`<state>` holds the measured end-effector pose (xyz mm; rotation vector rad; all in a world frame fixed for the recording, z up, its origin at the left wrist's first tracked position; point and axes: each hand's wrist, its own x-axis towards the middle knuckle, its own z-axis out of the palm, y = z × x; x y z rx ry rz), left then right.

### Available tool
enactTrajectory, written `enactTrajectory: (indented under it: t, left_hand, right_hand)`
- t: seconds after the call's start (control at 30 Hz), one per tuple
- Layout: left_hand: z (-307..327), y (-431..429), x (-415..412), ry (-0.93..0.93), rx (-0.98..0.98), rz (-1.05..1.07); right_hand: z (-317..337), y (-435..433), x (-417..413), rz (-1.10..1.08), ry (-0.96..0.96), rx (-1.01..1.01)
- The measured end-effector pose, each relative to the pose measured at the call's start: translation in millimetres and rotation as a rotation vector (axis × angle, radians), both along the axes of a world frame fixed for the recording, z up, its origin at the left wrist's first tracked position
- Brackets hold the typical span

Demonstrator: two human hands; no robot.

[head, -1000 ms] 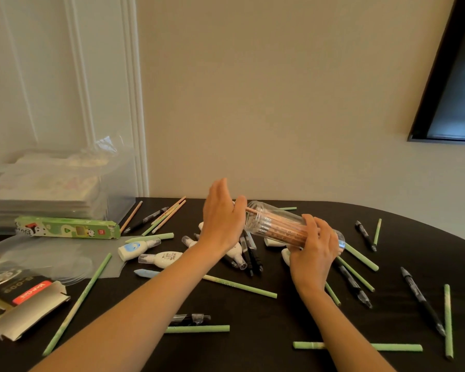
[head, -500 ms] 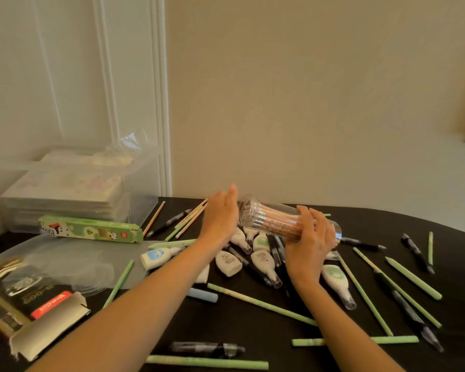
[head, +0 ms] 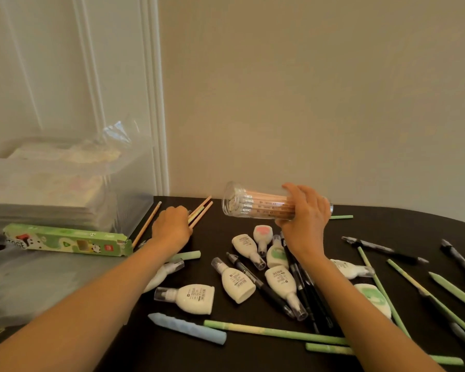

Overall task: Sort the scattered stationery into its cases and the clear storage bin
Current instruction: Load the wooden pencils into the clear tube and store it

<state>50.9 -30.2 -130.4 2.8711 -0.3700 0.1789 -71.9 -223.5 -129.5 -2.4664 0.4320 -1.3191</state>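
Right hand [head: 305, 221] wraps over the clear tube of pencils [head: 255, 205], holding it on its side above the black bench [head: 381, 226], capped end pointing left. Left hand [head: 171, 228] is down at the far-left part of the bench, fingers curled onto a small bunch of loose pencils [head: 202, 210] lying near the wall; whether they are truly gripped or just pressed, I cannot tell. One more wooden pencil [head: 147, 224] lies beside the clear storage bin [head: 65, 189], which stands at the left edge with flat packs stacked inside. In front of the bin lies the green pencil box [head: 67, 240], flap end open. Between the forearms, white correction-fluid bottles [head: 238, 283] lie mixed with black pens [head: 258, 283]. Green sticks [head: 274, 331] scatter across the near and right side, and a pale blue crayon-like piece [head: 187, 327] lies near the front.
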Motion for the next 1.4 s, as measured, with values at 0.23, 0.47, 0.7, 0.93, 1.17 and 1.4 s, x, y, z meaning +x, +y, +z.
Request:
enactTrajectory:
  t: [0.23,0.47,0.7,0.93,1.17,1.4]
  left_hand:
    - [15,-8,-12,0.038,0.071,-0.042]
    - [10,-8,-8,-0.003,-0.036,-0.003]
    - [4,-13,-2,0.083,-0.067,0.011]
    - [9,-19,2,0.245,-0.281,0.089]
    - [12,23,8,0.136,-0.358,0.225]
    - [1,28,11,0.005,0.001,0.216]
  right_hand:
    - [7,10,-10,0.010,-0.011,0.069]
    - [-8,14,-12,-0.014,0.016,0.133]
    - [-13,9,-8,-0.021,0.028,0.122]
    - [-15,10,-5,-0.031,0.020,0.080]
    - [-15,21,-10,-0.042,0.028,0.065]
    - [-16,20,-11,-0.094,-0.003,0.077]
